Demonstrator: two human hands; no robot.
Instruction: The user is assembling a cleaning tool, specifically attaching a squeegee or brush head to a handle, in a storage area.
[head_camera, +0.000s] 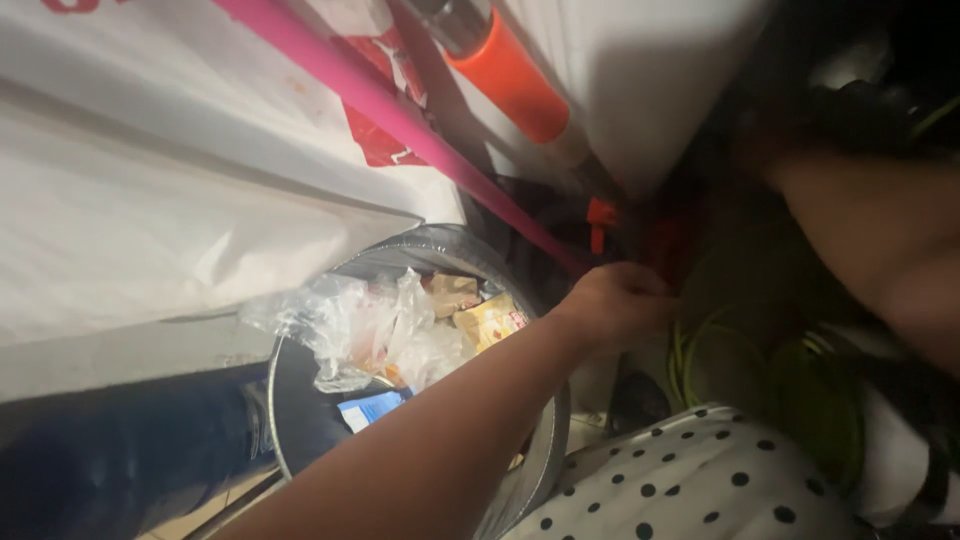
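Rubbish fills the round metal bin (545, 450) at seven o'clock: crumpled clear plastic (365, 325) and wrappers. A pink pole (400, 115) slants from eleven o'clock toward centre, where the left hand (615, 300) curls shut about its lower end. At three o'clock the right hand's (880, 240) fingers are blurred; I cannot tell their state.

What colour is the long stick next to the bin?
The long stick is bright pink, seen best in the head view.
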